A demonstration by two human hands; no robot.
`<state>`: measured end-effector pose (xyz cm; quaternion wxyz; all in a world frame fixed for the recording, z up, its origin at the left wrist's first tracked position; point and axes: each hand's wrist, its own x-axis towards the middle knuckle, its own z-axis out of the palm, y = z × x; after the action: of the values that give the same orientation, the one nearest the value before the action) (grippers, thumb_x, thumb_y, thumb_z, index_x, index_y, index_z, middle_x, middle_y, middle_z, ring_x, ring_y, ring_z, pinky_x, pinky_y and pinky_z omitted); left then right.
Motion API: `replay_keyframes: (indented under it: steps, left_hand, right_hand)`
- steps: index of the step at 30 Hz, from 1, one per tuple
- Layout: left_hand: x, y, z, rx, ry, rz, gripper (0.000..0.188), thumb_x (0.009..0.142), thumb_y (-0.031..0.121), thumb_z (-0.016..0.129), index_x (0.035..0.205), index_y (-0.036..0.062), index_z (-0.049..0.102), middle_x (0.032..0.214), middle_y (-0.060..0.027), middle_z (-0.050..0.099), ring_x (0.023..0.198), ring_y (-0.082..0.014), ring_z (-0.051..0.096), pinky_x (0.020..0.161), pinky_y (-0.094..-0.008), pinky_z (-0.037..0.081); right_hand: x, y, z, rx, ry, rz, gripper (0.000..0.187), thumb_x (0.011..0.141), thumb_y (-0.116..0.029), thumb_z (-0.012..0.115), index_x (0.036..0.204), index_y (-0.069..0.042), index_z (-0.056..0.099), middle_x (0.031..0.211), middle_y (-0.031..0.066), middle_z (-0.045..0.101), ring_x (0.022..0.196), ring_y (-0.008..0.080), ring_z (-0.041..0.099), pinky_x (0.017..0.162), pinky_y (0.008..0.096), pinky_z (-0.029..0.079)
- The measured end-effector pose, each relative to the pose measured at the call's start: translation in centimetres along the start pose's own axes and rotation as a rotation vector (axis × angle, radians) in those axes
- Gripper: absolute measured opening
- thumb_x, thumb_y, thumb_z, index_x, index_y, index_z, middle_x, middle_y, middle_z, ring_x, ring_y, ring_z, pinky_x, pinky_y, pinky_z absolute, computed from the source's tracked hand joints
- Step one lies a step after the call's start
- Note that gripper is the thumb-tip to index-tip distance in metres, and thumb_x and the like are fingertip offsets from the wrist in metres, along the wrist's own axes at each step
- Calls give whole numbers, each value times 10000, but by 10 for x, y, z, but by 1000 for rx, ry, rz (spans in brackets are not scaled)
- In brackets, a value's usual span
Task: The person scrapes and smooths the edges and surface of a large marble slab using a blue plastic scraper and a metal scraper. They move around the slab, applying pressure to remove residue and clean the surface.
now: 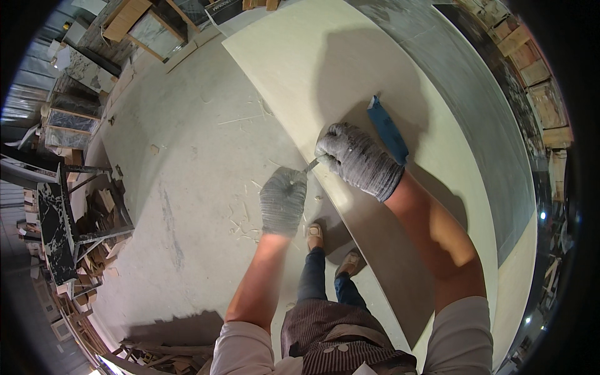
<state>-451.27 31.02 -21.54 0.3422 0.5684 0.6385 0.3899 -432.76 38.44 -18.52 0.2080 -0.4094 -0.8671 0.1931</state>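
Observation:
Both my hands wear grey knitted gloves and meet near the long edge of a large cream sheet. My left hand, beside that edge and over the floor, is closed on one end of a short, thin dark strip. The other end runs into my right hand, curled into a fist above the sheet. Most of the strip is hidden by the gloves, so its kind cannot be told. Right next to my right wrist, a long blue thing, perhaps a folded wrapper, lies on the sheet.
Pale thin shavings litter the concrete floor by my feet. A metal stand with a black, white-veined slab is at the left, scrap wood around it. A grey sheet lies beyond the cream one. Wooden crates line the far right.

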Motion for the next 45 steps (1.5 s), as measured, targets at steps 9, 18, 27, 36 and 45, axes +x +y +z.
replay_keyframes:
  steps: [9, 18, 27, 36, 45]
  left_hand:
    - [-20, 3, 10, -34, 25, -33, 147, 904, 101, 623, 784, 21, 593, 640, -28, 544, 599, -89, 448, 565, -272, 418]
    - [-37, 10, 14, 23, 13, -9, 132, 891, 117, 622, 806, 19, 598, 678, -90, 566, 610, -154, 501, 594, -310, 447]
    - [-49, 15, 18, 34, -7, 18, 141, 874, 140, 635, 819, 21, 583, 706, -180, 573, 634, -332, 562, 606, -397, 458]
    - [-63, 20, 22, 36, -34, -24, 109, 885, 111, 609, 830, 17, 603, 702, -147, 580, 634, -255, 563, 616, -342, 462]
    - [-80, 23, 29, -5, -16, -1, 132, 878, 145, 616, 826, 29, 585, 725, -198, 574, 662, -378, 566, 614, -423, 462]
  right_hand:
    - [-18, -6, -3, 47, 35, -39, 103, 796, -121, 640, 865, -65, 589, 874, 111, 588, 872, 315, 579, 801, 438, 479]
    - [-35, -8, -3, 20, 42, -41, 95, 785, -110, 653, 850, -85, 589, 849, 101, 581, 850, 313, 573, 781, 436, 479]
    - [-46, -13, -8, -11, 71, -46, 87, 780, -108, 672, 800, -92, 589, 813, 91, 565, 820, 303, 572, 744, 427, 481]
    - [-58, -17, -12, 8, 57, -70, 95, 782, -91, 677, 825, -87, 593, 810, 91, 570, 835, 301, 569, 752, 430, 481]
    - [-76, -17, -12, -8, 28, -52, 89, 784, -112, 674, 822, -82, 600, 817, 91, 579, 840, 295, 574, 767, 429, 486]
